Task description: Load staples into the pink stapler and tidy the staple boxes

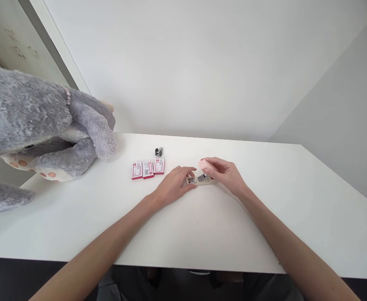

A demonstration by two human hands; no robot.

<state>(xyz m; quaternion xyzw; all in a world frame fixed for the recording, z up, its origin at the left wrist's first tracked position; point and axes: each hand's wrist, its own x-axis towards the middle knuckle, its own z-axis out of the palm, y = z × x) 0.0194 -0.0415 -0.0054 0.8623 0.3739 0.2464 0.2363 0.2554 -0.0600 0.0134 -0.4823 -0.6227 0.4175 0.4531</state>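
Head view: pale holder [206, 182] lies on white tabletop [183, 234] betw. L hand [174, 182] & R hand [226, 171], w/ metal piece [202, 177] and patterned patch [192, 180] on it; tray or casing, can't tell. Risk, I'd judge: pale holder skids or twists if L hand braces it poorly; pink block [206, 164] could slip if R hand's pinch is off-centre. R hand's thumb & fingers are closed on pink block, at holder's 12 o'clock side. L hand sits at 9 o'clock, thumb & fingers part-open round that end; firm grip or light touch, can't tell. Further out: 3 red-white boxes [148, 169] past L hand toward 9 o'clock, black-silver clip [158, 151] at 10, grey plush toy [97, 125] beyond, also 10
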